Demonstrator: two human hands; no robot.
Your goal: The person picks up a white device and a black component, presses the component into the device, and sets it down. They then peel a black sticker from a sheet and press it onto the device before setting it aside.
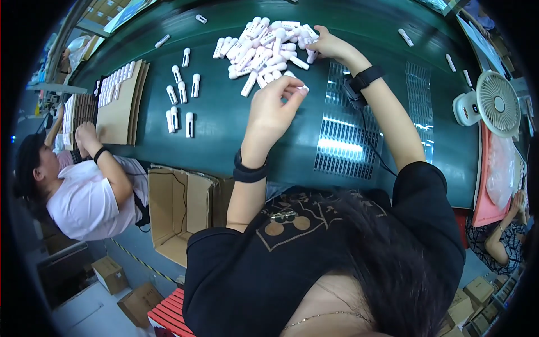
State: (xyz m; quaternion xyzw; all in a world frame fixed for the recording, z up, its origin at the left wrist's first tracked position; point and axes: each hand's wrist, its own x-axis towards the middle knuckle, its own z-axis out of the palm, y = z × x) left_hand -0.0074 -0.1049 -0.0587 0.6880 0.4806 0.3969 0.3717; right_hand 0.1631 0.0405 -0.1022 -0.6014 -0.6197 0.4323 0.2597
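Observation:
A heap of small white devices, each with a rounded head and many with a dark slotted strip, lies on the green work surface. Nearer to me, my left hand is closed in a pinch around a white device; only its tip shows past the fingers. At the heap's right edge my right hand curls its fingers around one of the white devices, partly covered by the hand. Under my right forearm lie clear sheets carrying rows of dark strips.
Several loose devices are spread to the left. Beyond them a co-worker stands by cardboard sheets bearing devices. A white fan stands at right. A black cable hangs from my right wrist. Below the left edge sits an open carton.

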